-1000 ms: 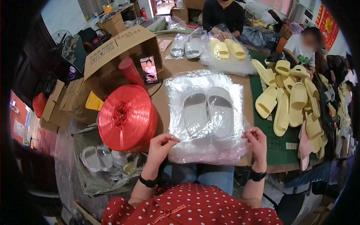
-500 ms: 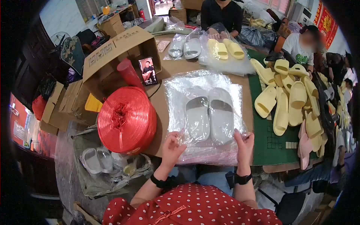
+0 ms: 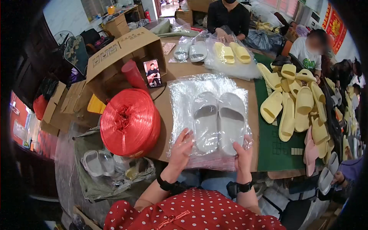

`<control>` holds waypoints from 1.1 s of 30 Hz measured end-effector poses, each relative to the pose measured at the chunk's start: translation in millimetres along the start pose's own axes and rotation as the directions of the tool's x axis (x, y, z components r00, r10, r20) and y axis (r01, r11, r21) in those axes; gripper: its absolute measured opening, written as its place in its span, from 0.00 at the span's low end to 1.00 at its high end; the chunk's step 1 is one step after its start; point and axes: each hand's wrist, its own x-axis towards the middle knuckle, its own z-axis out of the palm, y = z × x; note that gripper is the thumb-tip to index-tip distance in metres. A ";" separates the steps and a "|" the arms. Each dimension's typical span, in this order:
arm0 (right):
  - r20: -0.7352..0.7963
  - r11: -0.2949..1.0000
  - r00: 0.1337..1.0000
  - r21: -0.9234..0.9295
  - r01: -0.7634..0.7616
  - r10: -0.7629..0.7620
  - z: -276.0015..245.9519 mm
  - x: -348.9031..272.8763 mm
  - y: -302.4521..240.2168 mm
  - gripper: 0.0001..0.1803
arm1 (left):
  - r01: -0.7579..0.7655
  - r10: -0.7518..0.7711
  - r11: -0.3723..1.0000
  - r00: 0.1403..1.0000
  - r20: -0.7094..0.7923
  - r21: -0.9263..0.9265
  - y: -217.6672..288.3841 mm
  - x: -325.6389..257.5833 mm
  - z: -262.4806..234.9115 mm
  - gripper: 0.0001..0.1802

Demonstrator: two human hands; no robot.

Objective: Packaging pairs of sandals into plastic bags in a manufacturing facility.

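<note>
A pair of light grey slide slippers [image 3: 232,119] lies side by side inside a clear plastic bag [image 3: 211,153], over a stack of shiny clear bags [image 3: 180,96] in front of me. My left hand [image 3: 181,150] holds the lower left side of the bag, fingers curled beside the left slipper. On the other side, my right hand [image 3: 243,155] grips the bag near the right slipper's heel, thumb on top and the other fingers partly hidden.
Left of me stand a big red twine roll [image 3: 128,122], an open carton [image 3: 115,50] and a propped phone [image 3: 153,73]. Yellow slippers [image 3: 287,115] pile up on a green mat [image 3: 274,153] at right. Below left, a sack [image 3: 92,188] holds bagged slippers. Co-workers sit across and at right.
Both my hands have moved inward, closer to the slippers. The bagged pair has shifted slightly right. At the far right, another person's hand with grey slippers has come into view.
</note>
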 end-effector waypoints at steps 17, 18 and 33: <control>0.022 0.875 0.912 -0.274 0.399 -0.409 12.2 -38.6 -12.7 0.31 | 0.069 -0.067 0.997 0.997 -0.048 0.046 -3.1 -20.4 26.3 0.22; 0.022 0.876 0.912 -0.273 0.399 -0.409 13.2 -39.5 -13.8 0.31 | 0.066 -0.062 0.996 0.996 -0.069 0.065 -4.4 -22.7 23.2 0.22; 0.241 0.606 0.780 -0.513 0.608 -0.578 1.4 -55.2 54.2 0.32 | 0.167 -0.172 0.985 0.974 0.148 0.048 -4.3 -39.8 51.2 0.27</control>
